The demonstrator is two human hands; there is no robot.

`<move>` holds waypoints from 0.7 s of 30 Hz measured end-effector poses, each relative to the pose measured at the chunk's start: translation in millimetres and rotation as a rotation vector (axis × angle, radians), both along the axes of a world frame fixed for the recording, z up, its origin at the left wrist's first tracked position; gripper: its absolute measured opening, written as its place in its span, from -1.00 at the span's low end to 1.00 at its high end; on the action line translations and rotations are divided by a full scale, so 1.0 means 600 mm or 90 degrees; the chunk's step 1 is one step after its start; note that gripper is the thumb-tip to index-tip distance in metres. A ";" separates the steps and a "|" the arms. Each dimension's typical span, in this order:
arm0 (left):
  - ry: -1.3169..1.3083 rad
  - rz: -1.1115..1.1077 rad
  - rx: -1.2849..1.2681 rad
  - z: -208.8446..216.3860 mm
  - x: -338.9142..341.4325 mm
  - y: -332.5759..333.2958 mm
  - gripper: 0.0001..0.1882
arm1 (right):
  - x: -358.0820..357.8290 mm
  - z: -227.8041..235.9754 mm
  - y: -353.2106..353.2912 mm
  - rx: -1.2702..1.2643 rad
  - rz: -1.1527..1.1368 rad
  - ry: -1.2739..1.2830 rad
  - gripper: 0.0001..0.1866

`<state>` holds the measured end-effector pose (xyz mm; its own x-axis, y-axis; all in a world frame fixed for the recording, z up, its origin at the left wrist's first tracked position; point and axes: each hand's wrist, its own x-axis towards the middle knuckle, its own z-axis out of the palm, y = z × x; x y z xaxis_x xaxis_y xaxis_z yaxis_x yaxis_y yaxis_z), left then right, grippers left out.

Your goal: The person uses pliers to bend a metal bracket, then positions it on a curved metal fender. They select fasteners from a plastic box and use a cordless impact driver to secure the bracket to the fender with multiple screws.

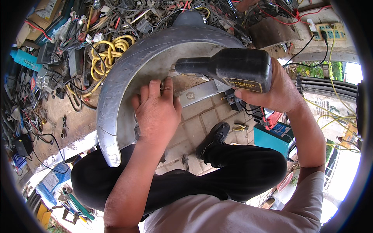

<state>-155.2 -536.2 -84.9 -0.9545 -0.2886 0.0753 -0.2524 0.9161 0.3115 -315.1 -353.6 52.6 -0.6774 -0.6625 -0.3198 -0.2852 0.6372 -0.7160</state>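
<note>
A curved grey plastic mudguard [110, 93] rests against the bench, its lower left end over my left thigh, its hollow inner side facing me. My left hand [158, 116] reaches into the hollow, its bent fingertips against the inner wall. Between those fingertips a tiny dark thing shows, too small to name. In my right hand [281, 89] is a black gun-shaped power tool [243, 68], gripped by its handle. The tool points left, and its narrow metal-tipped nose sits close to my left fingertips. Whether the tip touches the mudguard I cannot tell.
Tangled wires and parts cover the bench, with a coiled yellow cable [112, 50] left of the mudguard. A metal bar [202, 95] runs below the tool. A power strip [330, 32] lies back right. On the tiled floor [194, 128] stands a teal box [268, 139] near pliers [239, 127].
</note>
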 end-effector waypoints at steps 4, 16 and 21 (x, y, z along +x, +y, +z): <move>-0.001 -0.002 0.003 0.000 0.000 -0.001 -0.47 | 0.002 -0.001 0.004 0.009 -0.041 -0.012 -0.43; -0.012 -0.001 0.017 0.002 -0.001 -0.001 -0.47 | 0.000 -0.008 0.008 -0.004 -0.073 -0.097 -0.49; -0.016 -0.001 0.003 0.003 -0.001 -0.001 -0.47 | 0.003 -0.005 0.006 0.002 -0.054 -0.049 -0.50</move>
